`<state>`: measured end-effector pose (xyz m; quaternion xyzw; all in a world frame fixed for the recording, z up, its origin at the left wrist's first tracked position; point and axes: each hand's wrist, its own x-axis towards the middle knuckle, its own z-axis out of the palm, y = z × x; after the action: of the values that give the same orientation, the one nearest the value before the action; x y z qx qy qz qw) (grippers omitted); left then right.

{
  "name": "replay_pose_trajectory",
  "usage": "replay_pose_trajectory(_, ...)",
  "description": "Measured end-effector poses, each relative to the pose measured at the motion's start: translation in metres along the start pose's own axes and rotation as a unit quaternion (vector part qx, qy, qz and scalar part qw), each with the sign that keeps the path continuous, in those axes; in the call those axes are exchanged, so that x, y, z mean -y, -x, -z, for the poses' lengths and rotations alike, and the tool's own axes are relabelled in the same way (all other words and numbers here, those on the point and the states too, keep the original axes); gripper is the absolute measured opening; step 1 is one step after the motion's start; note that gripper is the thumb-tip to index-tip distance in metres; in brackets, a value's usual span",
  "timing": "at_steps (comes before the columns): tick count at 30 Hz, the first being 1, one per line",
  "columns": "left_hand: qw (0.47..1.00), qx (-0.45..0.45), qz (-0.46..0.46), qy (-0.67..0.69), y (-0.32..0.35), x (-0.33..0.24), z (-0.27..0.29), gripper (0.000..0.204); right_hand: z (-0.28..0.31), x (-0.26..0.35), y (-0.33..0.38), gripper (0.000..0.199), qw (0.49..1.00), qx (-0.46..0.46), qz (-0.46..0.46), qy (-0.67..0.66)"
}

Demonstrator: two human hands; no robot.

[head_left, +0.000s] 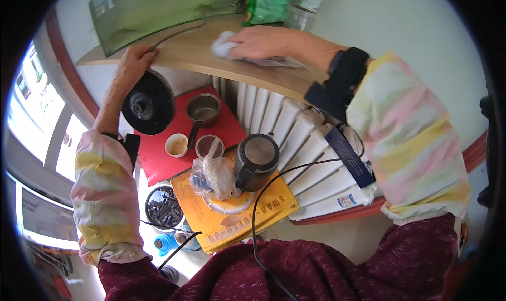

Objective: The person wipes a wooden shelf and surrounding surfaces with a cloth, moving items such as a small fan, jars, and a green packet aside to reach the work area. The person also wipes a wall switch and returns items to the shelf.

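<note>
My right hand [258, 42] is closed on a crumpled whitish cloth [224, 45], pressed to the top of a wooden shelf [192, 50]. At the shelf's left front edge my left hand [135, 62] is closed around a thin dark cord [179, 32], which runs back toward a glass tank [163, 11] with greenish water. Just below the left hand is a round black lid [148, 103] with a knob in its middle; I cannot tell what supports it. Behind the right hand stand a green packet [269, 5] and a clear jar [303, 13] with a label.
Below the shelf, a red board [158, 153] bears a small saucepan [203, 110] and a white cup [176, 145]. On a yellow box [247, 224] stand a dark kettle [256, 161] and a plastic bag [213, 174]. A white radiator [311, 180] lines the wall. A black cable [254, 216] hangs before me.
</note>
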<state>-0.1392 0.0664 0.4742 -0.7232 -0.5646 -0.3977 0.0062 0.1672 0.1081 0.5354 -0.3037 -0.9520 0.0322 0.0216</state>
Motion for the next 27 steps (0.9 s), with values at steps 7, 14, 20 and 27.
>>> replay_pose_trajectory(7,0.999,0.013,-0.020,0.033,-0.012,0.028,-0.002,0.038,-0.041,0.056,0.096,0.022,0.955,-0.279,-0.046,0.094)
replay_pose_trajectory(14,0.997,0.069,0.023,0.024,-0.019,0.038,0.004,0.028,-0.050,0.038,0.239,0.021,0.918,-0.353,-0.157,0.093)
replay_pose_trajectory(20,0.999,0.046,0.010,-0.019,-0.015,0.033,0.002,0.024,-0.033,0.019,0.371,0.037,0.926,-0.281,-0.230,0.105)
replay_pose_trajectory(27,0.998,0.057,0.015,0.027,-0.010,0.015,0.002,0.025,-0.037,0.026,0.405,0.029,0.844,-0.309,-0.395,0.192)
